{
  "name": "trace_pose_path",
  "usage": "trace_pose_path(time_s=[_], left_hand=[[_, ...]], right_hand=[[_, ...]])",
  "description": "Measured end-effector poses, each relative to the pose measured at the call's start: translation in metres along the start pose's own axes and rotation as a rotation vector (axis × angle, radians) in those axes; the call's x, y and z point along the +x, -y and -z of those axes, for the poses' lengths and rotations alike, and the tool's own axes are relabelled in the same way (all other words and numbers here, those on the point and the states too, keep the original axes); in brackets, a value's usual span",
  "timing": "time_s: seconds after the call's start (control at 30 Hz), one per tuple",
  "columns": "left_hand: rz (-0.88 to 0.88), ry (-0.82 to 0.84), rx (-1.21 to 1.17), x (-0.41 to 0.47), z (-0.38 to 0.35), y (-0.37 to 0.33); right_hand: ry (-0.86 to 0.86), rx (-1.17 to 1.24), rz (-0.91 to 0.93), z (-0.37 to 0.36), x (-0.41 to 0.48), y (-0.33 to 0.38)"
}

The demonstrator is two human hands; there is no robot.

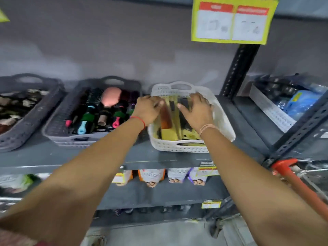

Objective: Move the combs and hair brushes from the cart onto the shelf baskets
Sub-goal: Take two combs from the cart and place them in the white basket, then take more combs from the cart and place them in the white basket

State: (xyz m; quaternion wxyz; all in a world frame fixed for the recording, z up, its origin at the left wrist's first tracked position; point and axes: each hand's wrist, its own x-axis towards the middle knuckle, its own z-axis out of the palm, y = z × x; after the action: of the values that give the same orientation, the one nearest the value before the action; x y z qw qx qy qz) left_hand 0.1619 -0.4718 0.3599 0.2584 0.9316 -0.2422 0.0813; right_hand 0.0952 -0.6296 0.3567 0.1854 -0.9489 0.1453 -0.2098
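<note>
Both hands in white basket on shelf. Left hand and right hand lie flat on combs, fingers spread, pinching nothing. Brushes fill grey basket left of white basket. Cart right of white basket, load hidden. Much done; what is left, cannot tell.

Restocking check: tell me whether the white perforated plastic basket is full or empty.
Partly full: the white perforated plastic basket holds packaged combs covering its floor, below the rim.

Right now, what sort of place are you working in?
Most likely a retail shop aisle: metal shelving with a yellow price sign, baskets of stock such as the hair brushes, and boxed products on the shelf below.
</note>
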Motion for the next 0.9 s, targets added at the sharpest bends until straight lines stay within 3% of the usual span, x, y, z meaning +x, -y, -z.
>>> trace_pose_path(time_s=[0.2,0.27,0.33,0.47,0.63,0.77,0.9], left_hand=[[0.142,-0.155,-0.335,-0.118,0.108,0.118],[0.275,-0.221,-0.42,-0.167,0.138,0.172],[0.475,-0.252,-0.506,-0.218,0.159,0.232],[0.879,-0.157,-0.586,-0.311,0.16,0.319],[1.295,0.045,-0.541,-0.42,0.107,0.4],[1.561,0.098,-0.532,-0.47,0.065,0.431],[1.677,0.107,-0.506,-0.488,0.025,0.459]], right_hand=[[-0.078,0.476,0.394,-0.036,-0.058,0.185],[0.075,0.652,0.4,-0.062,-0.092,0.252],[0.373,0.742,0.398,-0.099,-0.131,0.316],[0.902,0.595,0.337,-0.181,-0.199,0.381],[1.379,0.268,0.315,-0.289,-0.261,0.394],[1.567,0.073,0.177,-0.364,-0.286,0.381],[1.581,-0.055,0.254,-0.423,-0.304,0.358]])
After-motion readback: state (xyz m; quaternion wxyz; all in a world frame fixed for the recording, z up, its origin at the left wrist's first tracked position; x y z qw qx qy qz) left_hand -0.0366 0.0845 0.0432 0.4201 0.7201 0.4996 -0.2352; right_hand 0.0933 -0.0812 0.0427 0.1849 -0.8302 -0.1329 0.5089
